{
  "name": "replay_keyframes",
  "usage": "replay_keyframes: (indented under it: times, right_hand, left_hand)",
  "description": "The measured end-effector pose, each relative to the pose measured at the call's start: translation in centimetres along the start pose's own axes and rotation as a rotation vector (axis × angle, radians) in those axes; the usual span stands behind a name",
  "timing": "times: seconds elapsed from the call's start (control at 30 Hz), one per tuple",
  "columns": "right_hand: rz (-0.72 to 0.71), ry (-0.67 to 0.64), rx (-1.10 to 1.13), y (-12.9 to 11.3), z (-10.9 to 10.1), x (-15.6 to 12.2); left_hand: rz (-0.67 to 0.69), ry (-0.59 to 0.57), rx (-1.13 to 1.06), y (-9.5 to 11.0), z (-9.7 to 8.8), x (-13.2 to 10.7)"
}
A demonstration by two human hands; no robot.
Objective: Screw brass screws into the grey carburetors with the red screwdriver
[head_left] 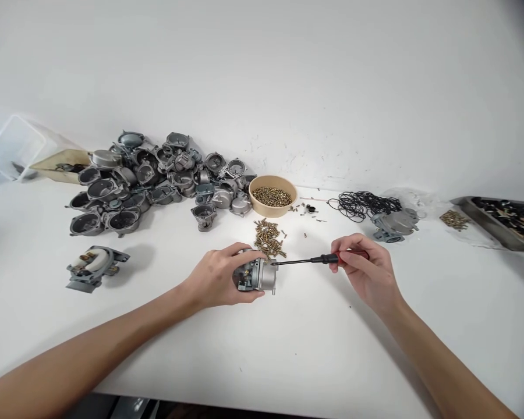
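Observation:
My left hand (220,276) grips a grey metal carburetor (262,276) from its left side, thumb below and fingers over the top. It lies on its side at the white table's middle. In my right hand (369,270) is a screwdriver (325,259) with a red and black handle. Its shaft points left, and the tip meets the upper part of the carburetor's bowl; whether it sits in a screw head I cannot tell. Just behind the carburetor lies a loose heap of small brass screws (268,237).
A tan bowl (273,210) of brass screws stands behind. Many carburetor bowls (122,221) are piled back left, near a carburetor body (95,266). Black rubber rings (364,205), another carburetor (395,224) and a metal tray (502,230) of parts lie right. A wall (288,87) rises behind.

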State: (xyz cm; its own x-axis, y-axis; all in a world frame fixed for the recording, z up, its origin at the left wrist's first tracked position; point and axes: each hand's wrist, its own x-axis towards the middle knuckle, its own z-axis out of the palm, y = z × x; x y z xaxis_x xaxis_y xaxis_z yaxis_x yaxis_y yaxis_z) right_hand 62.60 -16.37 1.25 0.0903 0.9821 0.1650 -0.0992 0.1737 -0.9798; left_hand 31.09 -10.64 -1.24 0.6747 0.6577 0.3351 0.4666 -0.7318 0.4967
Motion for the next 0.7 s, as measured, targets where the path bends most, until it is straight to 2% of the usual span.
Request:
replay_keyframes:
  times: [0.7]
  right_hand:
    - [0.07, -0.011, -0.024, 1.1, -0.2, -0.1]
  left_hand:
    - [-0.005, -0.015, -0.09, -0.2, -0.2, 0.2]
